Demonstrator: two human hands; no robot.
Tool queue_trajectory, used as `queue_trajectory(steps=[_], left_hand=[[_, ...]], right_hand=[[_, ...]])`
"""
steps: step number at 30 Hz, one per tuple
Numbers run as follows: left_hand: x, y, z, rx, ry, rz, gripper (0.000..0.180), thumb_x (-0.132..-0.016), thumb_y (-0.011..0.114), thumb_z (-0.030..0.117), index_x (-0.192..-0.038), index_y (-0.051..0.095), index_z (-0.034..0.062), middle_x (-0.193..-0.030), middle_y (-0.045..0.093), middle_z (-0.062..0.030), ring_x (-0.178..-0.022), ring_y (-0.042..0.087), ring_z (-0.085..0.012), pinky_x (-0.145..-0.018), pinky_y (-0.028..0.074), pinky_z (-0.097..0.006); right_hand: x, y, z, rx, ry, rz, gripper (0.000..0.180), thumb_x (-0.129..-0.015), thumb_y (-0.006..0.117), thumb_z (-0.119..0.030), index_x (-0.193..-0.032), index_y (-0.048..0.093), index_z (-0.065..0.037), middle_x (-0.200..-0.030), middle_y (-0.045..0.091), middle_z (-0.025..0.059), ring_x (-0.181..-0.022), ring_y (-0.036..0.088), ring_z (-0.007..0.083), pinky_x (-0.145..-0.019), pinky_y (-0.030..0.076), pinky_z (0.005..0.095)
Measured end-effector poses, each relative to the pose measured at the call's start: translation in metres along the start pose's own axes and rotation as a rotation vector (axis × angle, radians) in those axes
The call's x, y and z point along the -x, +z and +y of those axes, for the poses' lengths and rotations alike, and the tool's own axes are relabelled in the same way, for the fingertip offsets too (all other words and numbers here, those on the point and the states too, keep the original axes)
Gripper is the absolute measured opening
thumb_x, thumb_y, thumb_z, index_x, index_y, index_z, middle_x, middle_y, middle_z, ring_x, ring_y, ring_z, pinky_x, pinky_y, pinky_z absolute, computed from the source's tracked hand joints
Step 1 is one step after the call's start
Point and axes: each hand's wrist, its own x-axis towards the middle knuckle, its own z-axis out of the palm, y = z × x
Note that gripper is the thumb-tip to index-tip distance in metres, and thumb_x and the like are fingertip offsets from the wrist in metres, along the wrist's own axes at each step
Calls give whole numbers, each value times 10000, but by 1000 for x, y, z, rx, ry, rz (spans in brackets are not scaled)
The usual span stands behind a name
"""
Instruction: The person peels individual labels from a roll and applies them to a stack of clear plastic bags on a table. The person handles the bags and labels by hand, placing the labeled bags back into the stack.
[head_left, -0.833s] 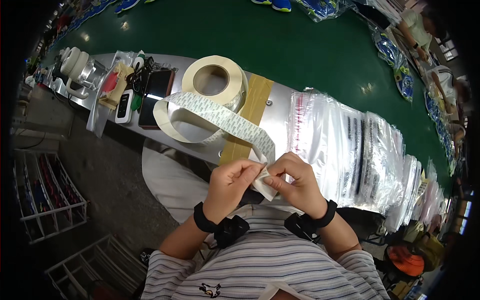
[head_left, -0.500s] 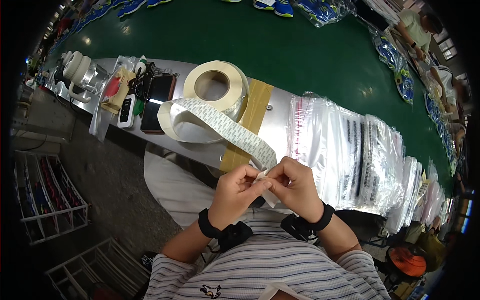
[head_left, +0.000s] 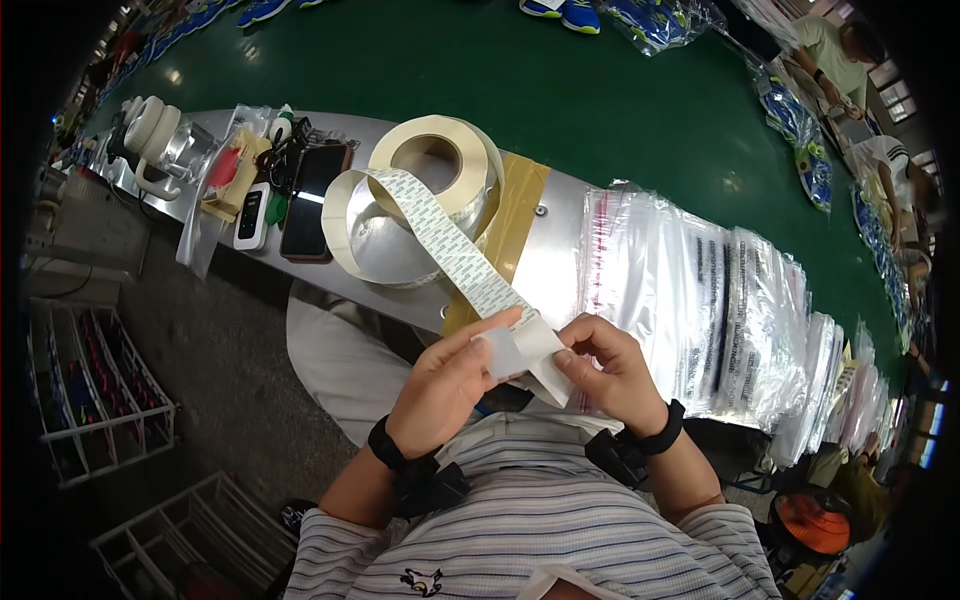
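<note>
A roll of label tape (head_left: pixel 472 160) lies on the metal bench, and its printed backing strip (head_left: pixel 450 250) loops out toward me. My right hand (head_left: pixel 618 378) is closed on the strip's loose end, thumb on top. In my left hand (head_left: pixel 438 388), a pale square label (head_left: pixel 508 353) is pinched by the thumb, with the fingers partly behind the strip. The label's lower edge stands apart from the strip; whether its far edge still sticks to it, I cannot tell.
Stacks of clear plastic bags (head_left: pixel 660 290) lie right of the strip. Left of the roll are a phone (head_left: pixel 318 205), a small white device (head_left: pixel 252 217) and a lidded jug (head_left: pixel 165 145). Beyond runs a green conveyor belt (head_left: pixel 400 65) with bagged blue shoes. An orange fan (head_left: pixel 815 520) stands lower right.
My hands have moved apart from their fingertip-to-fingertip pinch. The pale label now shows in my left hand, and the strip lies straighter, its end held out by my right hand.
</note>
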Motion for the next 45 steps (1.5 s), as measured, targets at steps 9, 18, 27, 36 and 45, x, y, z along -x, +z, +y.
queue_trajectory(steps=[9, 18, 27, 36, 45], left_hand=[[4, -2, 11, -661, 138, 122, 352, -949, 482, 164, -1247, 525, -19, -1155, 576, -132, -1043, 529, -155, -919, 405, -297], [18, 12, -7, -528, 271, -24, 314, -920, 515, 115, -1206, 525, -14, -1295, 475, -186, -1146, 497, -257, -964, 380, -347], [4, 2, -4, -370, 190, 87, 376, -971, 417, 169, -1255, 464, -73, -1243, 516, -165, -1147, 495, -205, -992, 365, -322], [-45, 11, -7, -265, 349, -306, 452, -985, 411, 258, -1286, 445, -78, -1293, 478, -169, -1191, 485, -242, -1024, 365, -372], [-81, 21, -52, -1069, 529, -76, 586, -914, 545, 343, -1335, 393, -36, -1319, 427, -214, -1239, 414, -339, -1030, 340, -388]], right_hand=[[-10, 8, -3, -51, 197, 63, 108, -906, 585, -94, -957, 584, 1, -872, 577, 15, -745, 500, 53, -662, 419, 205], [-19, 22, -8, 32, -61, 154, 100, -837, 679, -94, -858, 630, -9, -729, 586, 8, -633, 515, 70, -579, 428, 223], [-18, 21, -6, -79, 134, 161, 122, -848, 669, -96, -819, 584, -13, -721, 548, -36, -643, 450, 23, -577, 399, 193], [9, -33, 16, 95, 93, 565, 243, -951, 539, -234, -918, 588, 2, -772, 589, 22, -663, 522, 71, -607, 433, 223], [25, -41, 13, 1120, -109, 674, 252, -729, 719, -173, -884, 569, -43, -835, 550, 108, -794, 549, 290, -627, 461, 391]])
